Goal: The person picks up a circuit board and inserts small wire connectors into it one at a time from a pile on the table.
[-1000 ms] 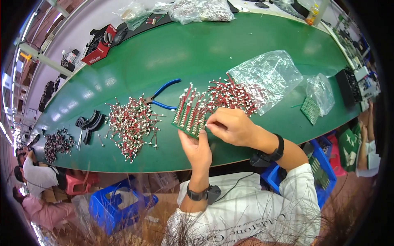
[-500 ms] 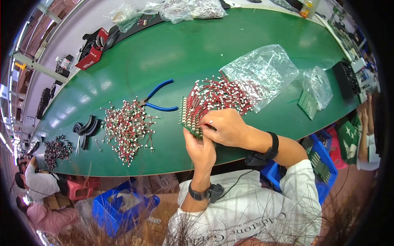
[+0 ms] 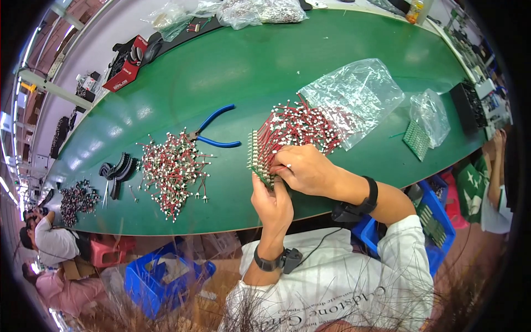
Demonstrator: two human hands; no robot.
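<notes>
My left hand (image 3: 272,207) grips the lower end of a green circuit board panel (image 3: 253,157), which stands tilted with rows of small pale parts on its face. Thumb and fingers of my right hand (image 3: 308,170) are pinched at the panel's lower right side, around a short wire lead (image 3: 288,166) whose small white end shows beside the fingers. The pinched part is hidden. Just beyond both hands lies a heap of red wire leads with white connectors (image 3: 310,124), partly under a clear plastic bag (image 3: 362,91).
Blue-handled pliers (image 3: 218,145) lie left of the panel, beside another heap of wire leads (image 3: 172,174). Farther left are black curved strips (image 3: 116,171) and a dark heap of small parts (image 3: 77,203). Another green panel (image 3: 416,140) lies right. Blue bins (image 3: 157,282) stand below the table edge.
The panel has turned more edge-on and shifted slightly right. My right hand has moved a little right and stays pinched; my left hand keeps its hold.
</notes>
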